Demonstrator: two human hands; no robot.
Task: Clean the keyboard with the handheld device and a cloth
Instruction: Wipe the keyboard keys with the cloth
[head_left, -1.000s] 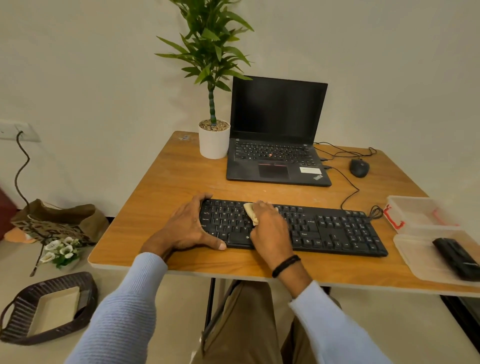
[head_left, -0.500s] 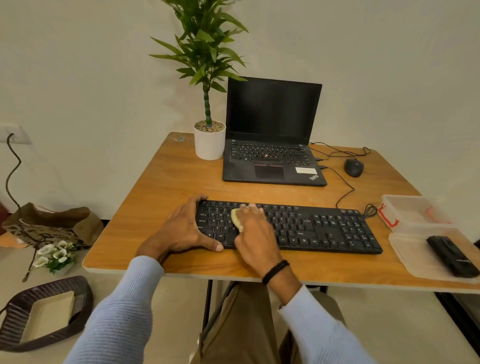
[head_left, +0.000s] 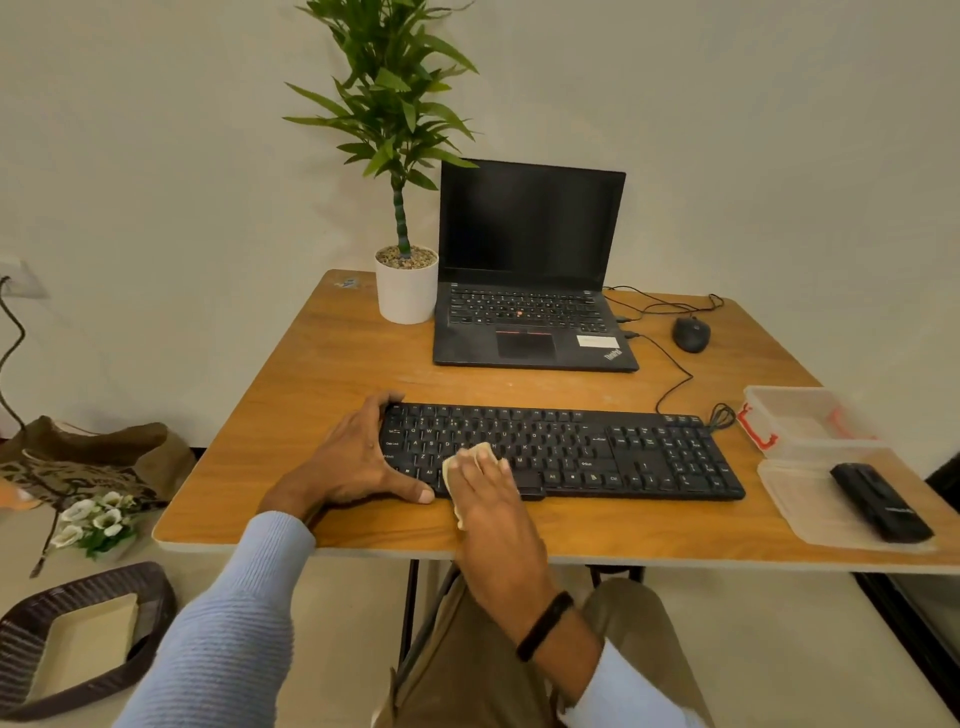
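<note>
A black full-size keyboard lies along the front of the wooden table. My left hand clasps the keyboard's left end, fingers over the top edge and thumb along the front edge. My right hand presses a small cream cloth flat on the lower left keys, near the front edge; most of the cloth is hidden under the palm. A black handheld device rests on a clear plastic lid at the table's right edge.
An open black laptop and a potted plant stand at the back, with a wired black mouse to the right. A clear plastic box sits right of the keyboard. On the floor at left are a dark basket, white flowers and a bag.
My right hand has slid the cloth from the upper middle keys toward the left and down to the keyboard's front rows. The left hand has kept its hold on the left end.
</note>
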